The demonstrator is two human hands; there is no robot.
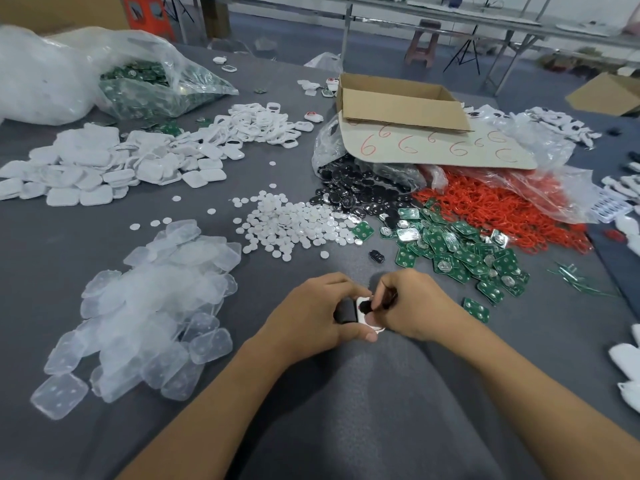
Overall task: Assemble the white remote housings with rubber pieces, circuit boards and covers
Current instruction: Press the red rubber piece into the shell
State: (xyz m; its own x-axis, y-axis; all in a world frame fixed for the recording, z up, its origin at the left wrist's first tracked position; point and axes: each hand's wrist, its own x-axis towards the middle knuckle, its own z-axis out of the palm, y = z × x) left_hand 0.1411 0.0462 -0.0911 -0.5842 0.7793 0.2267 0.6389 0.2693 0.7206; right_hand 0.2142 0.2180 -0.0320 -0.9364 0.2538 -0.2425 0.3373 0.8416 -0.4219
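Note:
My left hand (317, 311) grips a white remote housing (363, 315) just above the grey table, thumb along its near edge. My right hand (414, 301) pinches a small black rubber piece (366, 307) at the housing's opening. Most of the housing is hidden by my fingers. Green circuit boards (460, 251) lie in a heap to the right. Translucent covers (149, 306) are piled at the left. White round discs (294, 223) are scattered ahead, with black button pieces (360, 194) behind them.
White housings (104, 168) and white frames (256, 124) are heaped at the far left. Red rubber rings (495, 206) spill from a plastic bag, under a cardboard box (398, 102). A bag of green boards (149, 88) sits at the back left. One loose board (477, 309) lies by my right wrist.

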